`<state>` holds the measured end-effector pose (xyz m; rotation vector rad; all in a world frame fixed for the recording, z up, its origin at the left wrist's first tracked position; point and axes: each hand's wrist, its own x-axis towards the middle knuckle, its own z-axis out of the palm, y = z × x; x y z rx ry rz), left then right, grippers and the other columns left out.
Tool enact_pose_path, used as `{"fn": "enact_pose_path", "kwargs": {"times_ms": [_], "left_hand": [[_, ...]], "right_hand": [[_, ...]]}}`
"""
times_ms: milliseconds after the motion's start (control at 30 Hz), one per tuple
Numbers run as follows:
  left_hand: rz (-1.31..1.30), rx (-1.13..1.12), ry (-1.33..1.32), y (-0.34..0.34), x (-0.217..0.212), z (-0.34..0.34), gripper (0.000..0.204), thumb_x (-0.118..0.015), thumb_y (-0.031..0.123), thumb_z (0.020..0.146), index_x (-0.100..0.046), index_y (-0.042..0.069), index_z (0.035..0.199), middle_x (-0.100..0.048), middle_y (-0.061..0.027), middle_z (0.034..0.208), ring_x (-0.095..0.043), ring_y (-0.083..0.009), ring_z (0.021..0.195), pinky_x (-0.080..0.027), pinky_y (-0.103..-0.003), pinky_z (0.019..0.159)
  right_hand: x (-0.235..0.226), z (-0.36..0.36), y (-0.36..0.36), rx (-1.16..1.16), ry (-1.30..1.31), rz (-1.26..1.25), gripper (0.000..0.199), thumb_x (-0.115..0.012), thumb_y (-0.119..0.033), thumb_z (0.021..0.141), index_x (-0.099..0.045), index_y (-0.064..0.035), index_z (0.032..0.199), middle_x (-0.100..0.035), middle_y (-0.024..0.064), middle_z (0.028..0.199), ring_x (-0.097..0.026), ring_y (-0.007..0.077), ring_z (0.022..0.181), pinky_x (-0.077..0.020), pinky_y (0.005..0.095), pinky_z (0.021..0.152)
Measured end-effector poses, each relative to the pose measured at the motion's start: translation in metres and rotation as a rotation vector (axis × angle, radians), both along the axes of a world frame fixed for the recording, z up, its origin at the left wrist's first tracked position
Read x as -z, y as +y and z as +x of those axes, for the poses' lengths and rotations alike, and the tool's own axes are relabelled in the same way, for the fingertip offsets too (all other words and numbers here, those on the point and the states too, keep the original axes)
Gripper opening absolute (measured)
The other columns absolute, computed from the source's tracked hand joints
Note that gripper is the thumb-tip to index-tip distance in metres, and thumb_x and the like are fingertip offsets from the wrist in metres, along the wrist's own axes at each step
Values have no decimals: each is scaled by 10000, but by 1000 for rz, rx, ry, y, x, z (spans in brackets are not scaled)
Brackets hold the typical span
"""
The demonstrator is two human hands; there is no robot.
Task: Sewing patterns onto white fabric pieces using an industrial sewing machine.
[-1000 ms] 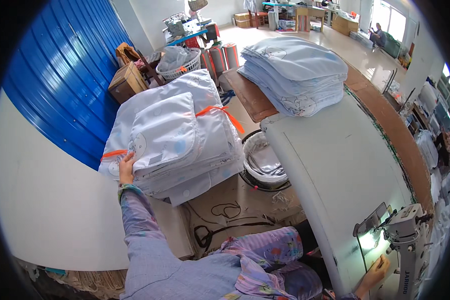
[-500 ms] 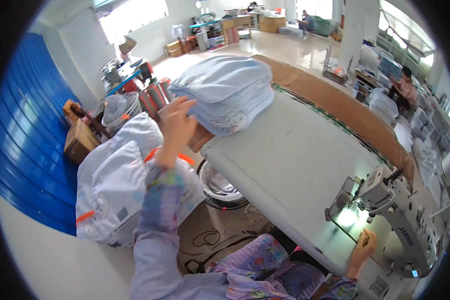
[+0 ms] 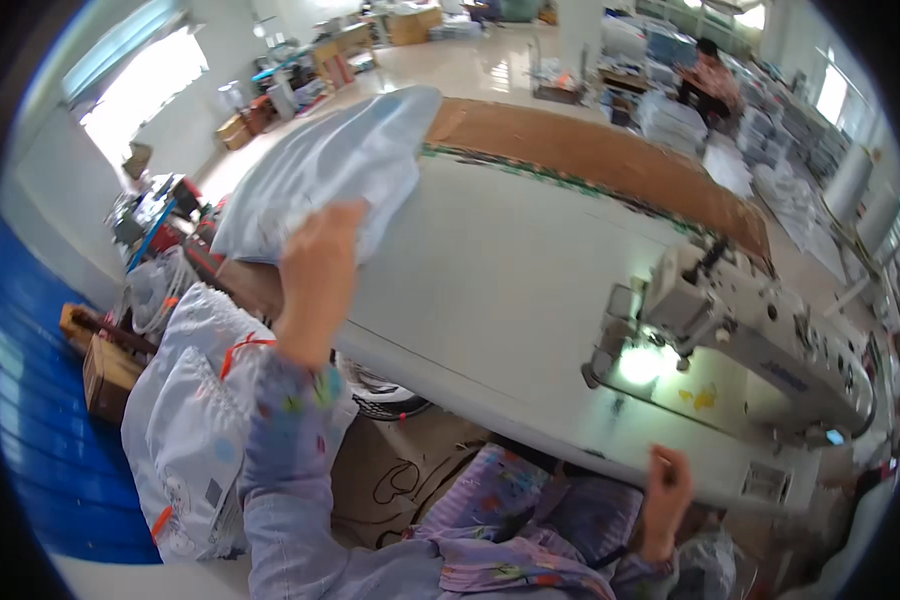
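Gripping the pale fabric stack with fingers closed, the left hand is mid-pickup; next, likely carrying it rightward toward the sewing machine.

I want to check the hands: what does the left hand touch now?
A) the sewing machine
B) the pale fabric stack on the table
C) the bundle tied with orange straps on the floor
B: the left hand is raised onto the pale fabric stack at the white table's far-left end.
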<state>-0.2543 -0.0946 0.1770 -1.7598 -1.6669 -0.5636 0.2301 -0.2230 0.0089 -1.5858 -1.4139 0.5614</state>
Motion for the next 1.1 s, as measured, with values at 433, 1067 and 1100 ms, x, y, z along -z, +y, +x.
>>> {"fn": "enact_pose_path", "kwargs": {"times_ms": [433, 1067, 1100], "left_hand": [[-987, 681, -436, -51, 108, 203, 308, -613, 184, 996, -631, 106, 1294, -657, -107, 1139, -646, -359, 1046, -556, -440, 824], [-508, 529, -314, 6, 189, 231, 416, -637, 149, 952, -602, 134, 1367, -592, -105, 1396, -540, -317, 1318, -305, -601, 1174], [-512, 540, -302, 4, 184, 235, 408, -620, 168, 977, -596, 134, 1383, -586, -102, 1406, -538, -319, 1323, -302, -596, 1178]], "right_hand": [[-8, -80, 57, -349, 44, -264, 505, -664, -117, 948, -558, -2, 1427, -546, 88, 728, -529, 131, 646, -457, 329, 611], [58, 10, -83, -75, 23, -165, 98, -638, -121, 997, -688, -48, 1039, -698, 167, 933, -691, 327, 852, -539, 394, 745], [91, 37, -107, 73, -56, -355, 159, -605, -191, 1011, -691, -57, 1011, -708, 175, 931, -702, 342, 857, -541, 395, 735]]}}
